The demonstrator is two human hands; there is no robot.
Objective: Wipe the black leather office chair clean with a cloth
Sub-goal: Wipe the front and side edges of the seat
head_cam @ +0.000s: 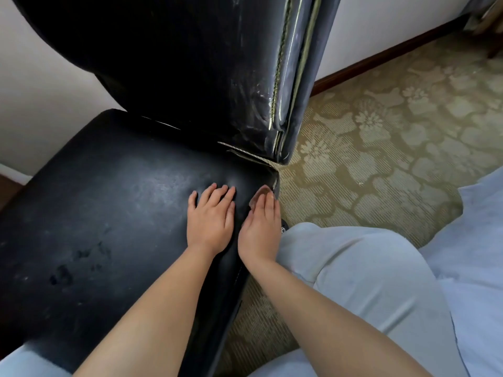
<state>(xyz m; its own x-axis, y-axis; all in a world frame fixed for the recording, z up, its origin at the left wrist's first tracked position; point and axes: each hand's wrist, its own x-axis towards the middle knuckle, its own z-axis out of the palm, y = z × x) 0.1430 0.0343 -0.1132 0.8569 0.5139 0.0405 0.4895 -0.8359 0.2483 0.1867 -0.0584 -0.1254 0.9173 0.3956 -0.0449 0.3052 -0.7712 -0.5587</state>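
Both hands are on the chair seat [109, 202], near its back right corner. Left hand [211, 219] lies flat on the leather, fingers straight and slightly spread, pointing toward the backrest [190, 63]. Right hand [261, 227] sits just beside it at the seat's right edge, fingers straight, pressing down on a small brownish cloth [258, 193] — only a bit of it shows past my fingertips, so I cannot tell its long axis. Right of the seat is patterned carpet [381, 131], with my grey-trousered leg [367, 268] over it.
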